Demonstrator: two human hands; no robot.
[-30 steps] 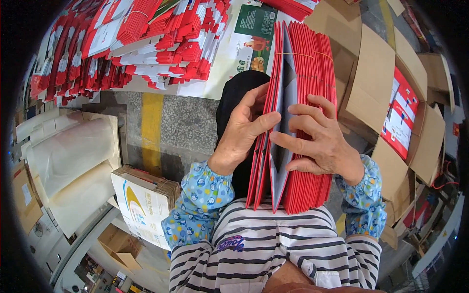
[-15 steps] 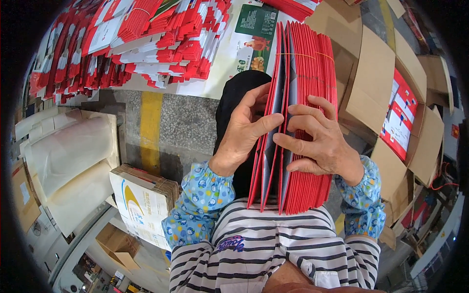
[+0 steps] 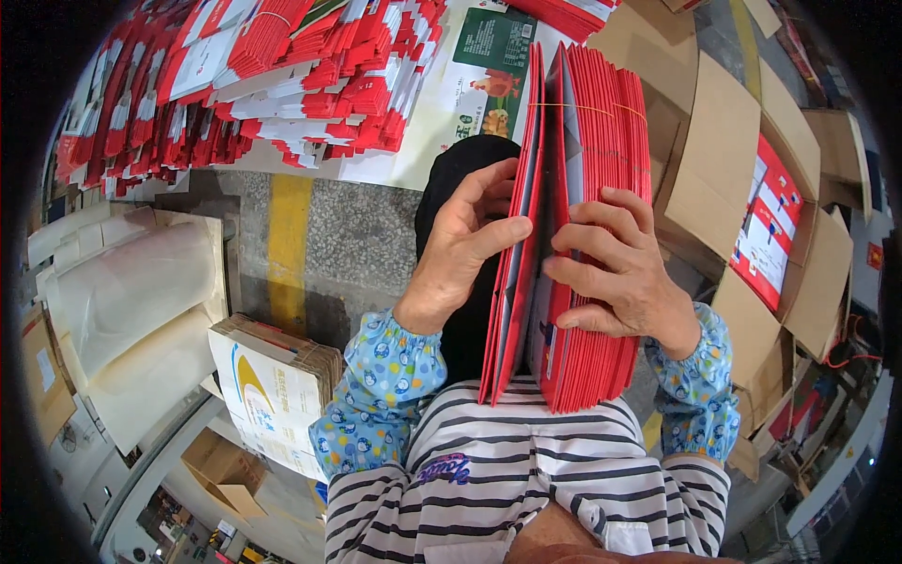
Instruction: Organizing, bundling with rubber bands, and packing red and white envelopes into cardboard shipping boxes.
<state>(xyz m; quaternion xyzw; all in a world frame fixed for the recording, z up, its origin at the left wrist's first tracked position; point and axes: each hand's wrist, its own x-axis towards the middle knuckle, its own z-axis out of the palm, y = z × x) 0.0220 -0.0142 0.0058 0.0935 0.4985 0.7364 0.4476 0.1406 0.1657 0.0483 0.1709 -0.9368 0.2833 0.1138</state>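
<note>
I find the red card bundle (image 3: 601, 362) against the striped shirt (image 3: 526, 437); the left hand (image 3: 453, 252) clasps its outer leaves (image 3: 505, 329), the right hand (image 3: 628, 271) lies over the rest, fingers spread; I advise light, even pressure, sparing the thin elastic band (image 3: 575, 106); the card looks flat, stiff, sharply creased

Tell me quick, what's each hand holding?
Left hand: closed on some folded red cartons.
Right hand: on the thicker carton bundle; can't tell whether it's gripping.
</note>
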